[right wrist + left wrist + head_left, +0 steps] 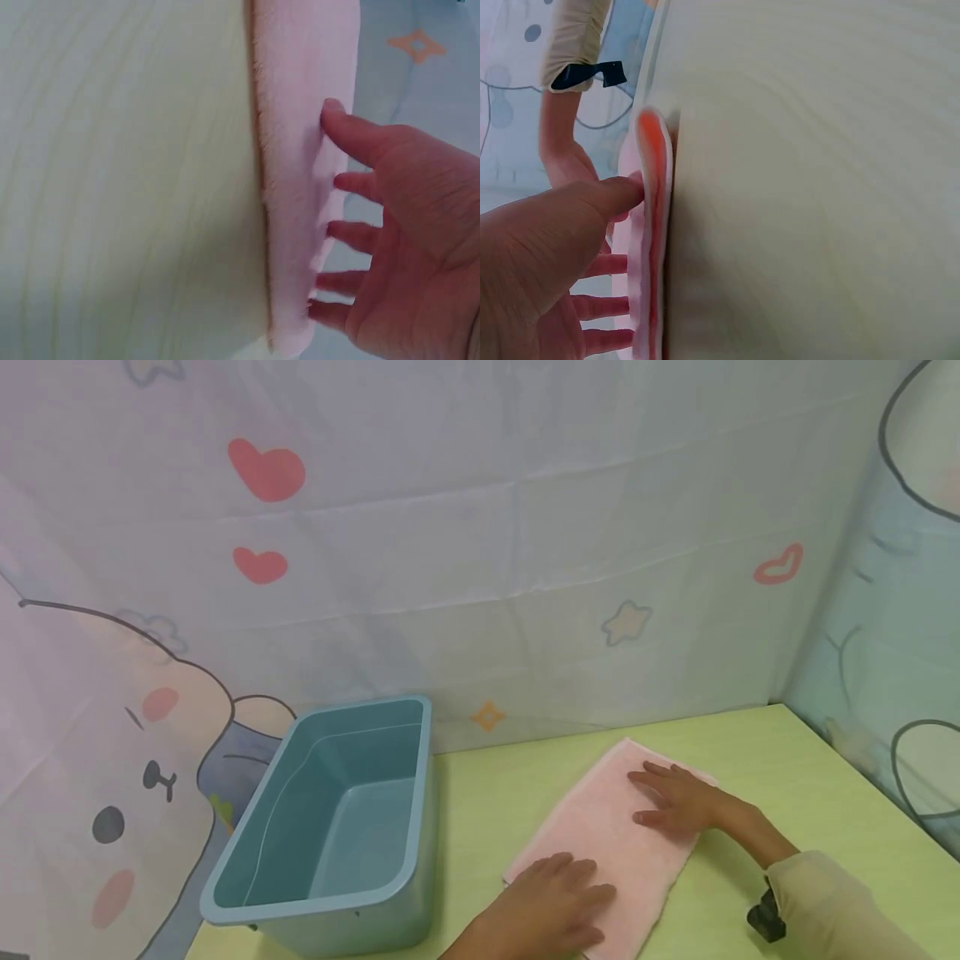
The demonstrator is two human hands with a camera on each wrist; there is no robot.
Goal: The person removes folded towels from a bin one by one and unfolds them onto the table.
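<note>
A folded, soft pale-pink cloth with a fuzzy pile (pixel 613 842) lies flat on the light yellow-green wood-grained table (pixel 480 802), to the right of a blue-green rectangular plastic tub (pixel 367 927) and apart from it. Its long axis runs diagonally away from the person, from the near end at lower left to the far end at upper right, so that the narrow far edge faces the white printed fabric backdrop (pixel 480 543). The cloth forms an elongated rectangle, its edges roughly straight; the left wrist view shows stacked layers along one side, a rounded fold at one end and a deeper orange-pink inside, while the right wrist view shows a plush, slightly ragged edge. The left hand (pixel 553 903) rests on the near part with its fingers spread wide, gripping nothing. The right hand (pixel 673 800) lies on the far part, fingers likewise apart and extended. A cream sleeve (pixel 836 902) covers the right forearm, with a black device (pixel 767 920) beside its cuff. Red hearts and pale stars decorate the backdrop.
</note>
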